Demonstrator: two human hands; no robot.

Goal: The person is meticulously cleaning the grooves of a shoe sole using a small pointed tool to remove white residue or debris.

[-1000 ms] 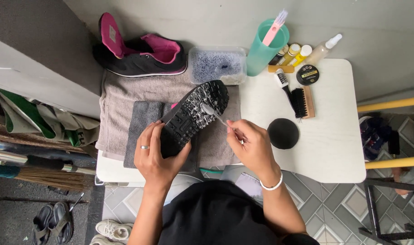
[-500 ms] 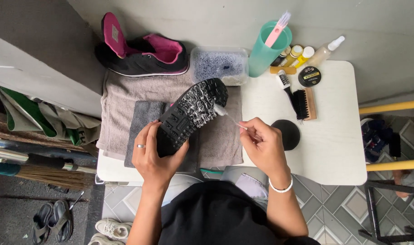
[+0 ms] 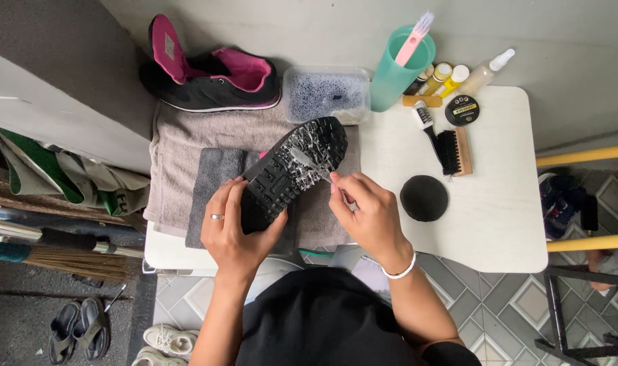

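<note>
Bench (image 3: 499,224): small, white, rounded corners, pushed against a pale wall. Floor below was grey patterned tile. A grey towel (image 3: 180,146) covered the bench's far-left half, with a darker grey cloth (image 3: 211,183) laid on top.

Left hand (image 3: 231,230), ring on one finger, was closed in a firm grip around the heel end of a black shoe (image 3: 292,169), held sole-up and tilted over the dark cloth. Right hand (image 3: 366,213), white bracelet at the wrist, kept a narrow pinching grip on a small thin brush (image 3: 316,168); its bristle end lay on the wet, soapy sole near the toe.

Beyond the left grip, at the towel's far edge: the matching shoe (image 3: 211,74), black with pink lining, lying on its side. Beyond the right grip: a clear tub of foamy water (image 3: 326,95), then a teal cup (image 3: 397,68) with a pink brush handle standing in it. To the right of that, several small bottles (image 3: 451,76) and a round black tin (image 3: 462,110). A wooden-backed black bristle brush (image 3: 455,150) lay just right of the right grip, a round black pad (image 3: 424,198) nearer the person.

Left of the bench: folded green and white fabric (image 3: 65,173), a broom (image 3: 58,247). On the floor, dark sandals (image 3: 78,329) and white sneakers (image 3: 163,342).
</note>
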